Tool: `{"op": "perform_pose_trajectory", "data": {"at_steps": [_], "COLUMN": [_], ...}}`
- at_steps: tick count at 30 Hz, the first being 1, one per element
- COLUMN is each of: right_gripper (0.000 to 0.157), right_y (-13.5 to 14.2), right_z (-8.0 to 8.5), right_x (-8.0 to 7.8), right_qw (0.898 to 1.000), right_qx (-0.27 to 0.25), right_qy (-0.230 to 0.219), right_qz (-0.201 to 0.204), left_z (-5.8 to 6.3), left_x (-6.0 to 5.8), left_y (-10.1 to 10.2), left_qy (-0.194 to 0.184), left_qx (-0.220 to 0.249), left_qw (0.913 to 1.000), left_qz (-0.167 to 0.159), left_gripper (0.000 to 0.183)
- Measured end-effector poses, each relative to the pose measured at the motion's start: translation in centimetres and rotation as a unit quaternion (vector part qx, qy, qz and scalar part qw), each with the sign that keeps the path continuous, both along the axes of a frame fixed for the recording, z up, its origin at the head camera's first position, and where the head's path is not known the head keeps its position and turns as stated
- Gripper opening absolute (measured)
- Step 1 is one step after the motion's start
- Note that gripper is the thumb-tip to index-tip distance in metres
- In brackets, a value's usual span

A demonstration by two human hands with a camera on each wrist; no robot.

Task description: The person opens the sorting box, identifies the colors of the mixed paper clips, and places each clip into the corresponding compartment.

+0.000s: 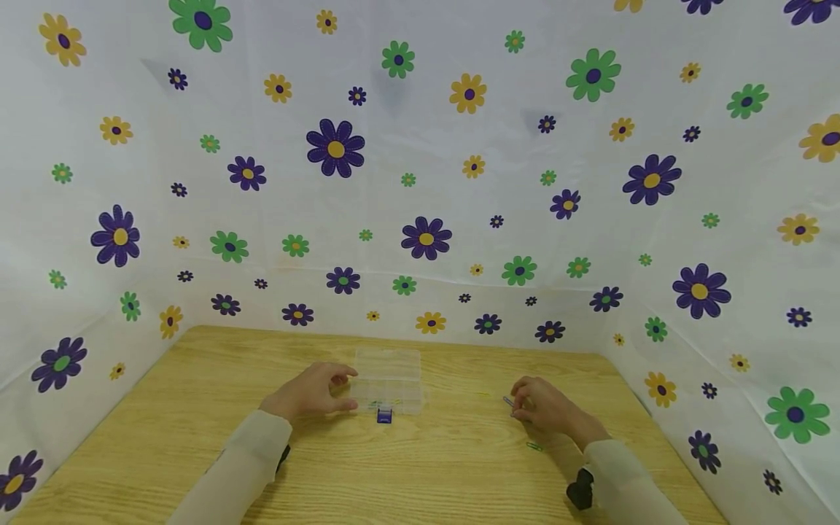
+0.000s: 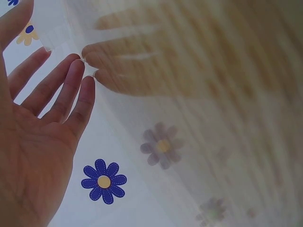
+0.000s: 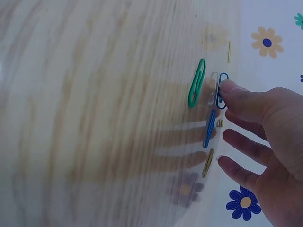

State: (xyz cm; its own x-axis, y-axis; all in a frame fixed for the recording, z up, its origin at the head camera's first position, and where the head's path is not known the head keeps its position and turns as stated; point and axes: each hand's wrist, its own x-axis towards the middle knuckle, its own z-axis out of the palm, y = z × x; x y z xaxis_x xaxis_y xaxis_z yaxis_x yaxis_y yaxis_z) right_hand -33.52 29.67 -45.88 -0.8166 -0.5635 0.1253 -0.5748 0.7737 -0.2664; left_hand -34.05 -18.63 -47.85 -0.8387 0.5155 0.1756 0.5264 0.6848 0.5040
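Observation:
A clear plastic compartment box (image 1: pixel 389 390) stands with its lid raised, several small green and yellow pieces in its front compartments. My left hand (image 1: pixel 313 390) is at the box's left edge, thumb and fingers apart; the left wrist view shows its fingers (image 2: pixel 71 94) extended. My right hand (image 1: pixel 547 408) pinches a blue paper clip (image 3: pixel 219 97) between thumb and forefinger, just over the table. Beside it lie another blue paper clip (image 3: pixel 209 127), a green paper clip (image 3: pixel 196 85) and a gold-coloured clip (image 3: pixel 207 163).
A small dark blue piece (image 1: pixel 384 416) sits at the box's front edge. One thin yellow piece (image 1: pixel 484 394) lies on the wood-grain table (image 1: pixel 420 474) between box and right hand. Flower-printed white sheeting (image 1: pixel 426 182) walls the table at the back and sides.

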Motion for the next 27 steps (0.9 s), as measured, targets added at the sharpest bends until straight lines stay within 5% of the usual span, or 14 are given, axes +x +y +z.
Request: {"op": "perform_pose_trajectory", "data": {"at_steps": [12,27], "right_gripper": [0.016,0.014], "right_y": [-1.5,-4.2], "right_z": [1.0,1.2], "right_x": [-0.3,-0.4], "right_qw": [0.999,0.999], "right_qx": [-0.024,-0.041], "right_qy": [0.021,0.0], "right_qz": [0.036,0.029], "left_z": [0.0,0.1], "left_x": [-0.1,0.1], "left_y": [0.0,0.1], "left_qy": [0.001,-0.007], "left_qx": [-0.003,0.002], "left_qw": [1.0,0.9999], "left_qz": [0.007,0.008], "left_gripper": [0.069,0.069]}}
